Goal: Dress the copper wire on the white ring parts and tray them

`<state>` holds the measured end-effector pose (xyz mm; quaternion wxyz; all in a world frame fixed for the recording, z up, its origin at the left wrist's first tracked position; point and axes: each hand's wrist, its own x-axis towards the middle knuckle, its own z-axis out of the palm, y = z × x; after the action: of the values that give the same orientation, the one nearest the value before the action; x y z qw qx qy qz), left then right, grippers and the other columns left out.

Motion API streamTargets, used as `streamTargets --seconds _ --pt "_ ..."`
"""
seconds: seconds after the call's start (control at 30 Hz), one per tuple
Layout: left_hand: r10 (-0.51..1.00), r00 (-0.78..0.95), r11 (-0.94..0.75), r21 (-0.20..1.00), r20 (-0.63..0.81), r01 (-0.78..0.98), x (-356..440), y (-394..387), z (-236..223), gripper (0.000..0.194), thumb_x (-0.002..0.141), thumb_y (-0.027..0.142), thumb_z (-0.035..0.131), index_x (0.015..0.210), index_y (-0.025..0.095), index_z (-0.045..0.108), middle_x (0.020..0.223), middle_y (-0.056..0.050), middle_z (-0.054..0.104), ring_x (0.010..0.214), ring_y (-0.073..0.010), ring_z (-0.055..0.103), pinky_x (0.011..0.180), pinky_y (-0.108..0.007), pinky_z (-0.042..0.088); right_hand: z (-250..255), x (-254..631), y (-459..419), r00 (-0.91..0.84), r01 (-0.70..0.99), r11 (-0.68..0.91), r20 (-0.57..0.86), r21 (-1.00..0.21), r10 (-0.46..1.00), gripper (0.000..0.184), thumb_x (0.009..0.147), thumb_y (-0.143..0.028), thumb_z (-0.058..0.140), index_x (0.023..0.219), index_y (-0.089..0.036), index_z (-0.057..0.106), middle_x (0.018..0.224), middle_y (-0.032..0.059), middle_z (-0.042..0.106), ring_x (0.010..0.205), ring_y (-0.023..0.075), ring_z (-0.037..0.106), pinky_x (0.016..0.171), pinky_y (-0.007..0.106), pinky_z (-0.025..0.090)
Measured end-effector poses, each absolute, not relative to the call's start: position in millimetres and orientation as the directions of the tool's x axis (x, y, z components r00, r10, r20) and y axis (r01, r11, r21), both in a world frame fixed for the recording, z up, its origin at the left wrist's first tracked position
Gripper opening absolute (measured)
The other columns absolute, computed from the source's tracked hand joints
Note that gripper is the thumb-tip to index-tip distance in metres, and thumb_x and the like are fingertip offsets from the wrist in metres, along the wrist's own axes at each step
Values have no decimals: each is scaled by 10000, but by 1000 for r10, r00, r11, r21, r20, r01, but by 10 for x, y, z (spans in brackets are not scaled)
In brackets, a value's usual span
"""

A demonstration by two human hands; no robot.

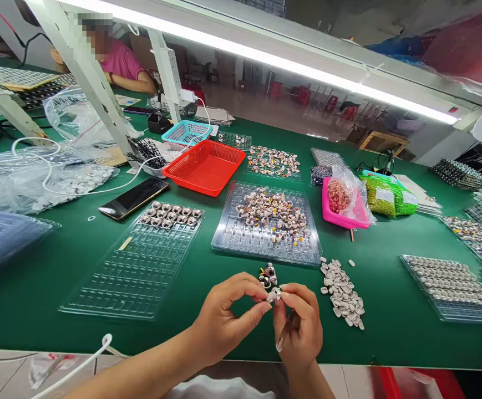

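My left hand [234, 313] and my right hand [301, 321] pinch a small white-and-silver earbud-like part [274, 294] between their fingertips, just above the table's front half. A bit of something clear shows by my right palm, too small to name. Right behind my fingers sits a little cluster of similar parts [268, 274] with dark and yellow bits. Farther back, a clear plastic tray [224, 238] bears a heap of white parts with coloured wires [274, 213]. To the right of my right hand lies a loose pile of small white oval caps [343, 293].
At left, a clear tray [120, 282] holds rows of silver-and-white parts [170, 214] at its far end, beside a phone [135, 198]. A red basket [207, 166], a pink tray [344, 219] and a filled tray [452, 282] stand around. Across the table sits a person [126, 64].
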<state>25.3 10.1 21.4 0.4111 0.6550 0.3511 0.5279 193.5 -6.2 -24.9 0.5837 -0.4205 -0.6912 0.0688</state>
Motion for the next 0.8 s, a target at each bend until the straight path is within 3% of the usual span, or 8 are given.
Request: streamTargets --seconds 0.13,0.23,0.43,0.6,0.8 --pt "900 215 -389 921 379 8 271 87 210 48 836 122 702 838 167 719 805 -56 714 746 -164 680 700 -256 543 -259 1919 -96 84 371 619 689 -692 720 363 884 -19 588 1146 -270 603 1005 73 671 913 205 663 710 351 593" --pt "910 253 -338 941 329 -9 286 84 188 35 845 154 701 848 166 734 790 -56 713 737 -166 674 699 -261 543 -258 1915 -115 160 187 516 544 -836 823 228 926 -88 584 1074 -258 614 987 72 661 921 201 659 673 319 583" --pt "962 250 -108 993 114 -38 306 154 141 150 868 285 701 933 160 752 855 -70 732 781 -180 683 736 -273 565 -226 1988 -17 279 -140 312 265 -940 923 69 914 -206 659 922 -226 594 873 5 636 655 114 616 594 250 514" --pt "960 271 101 992 -76 -79 324 305 148 230 858 378 709 934 164 745 847 -70 772 746 -189 709 691 -274 593 -231 2164 61 361 -99 148 103 -984 927 131 887 -304 702 917 -199 630 812 8 662 670 129 626 608 244 505" --pt "956 279 79 995 -92 58 362 386 22 257 895 403 637 951 170 730 894 -79 793 804 -224 746 737 -307 606 -275 2350 74 424 -33 27 10 -999 906 239 838 -394 736 946 -186 687 762 10 671 663 139 626 571 231 500"
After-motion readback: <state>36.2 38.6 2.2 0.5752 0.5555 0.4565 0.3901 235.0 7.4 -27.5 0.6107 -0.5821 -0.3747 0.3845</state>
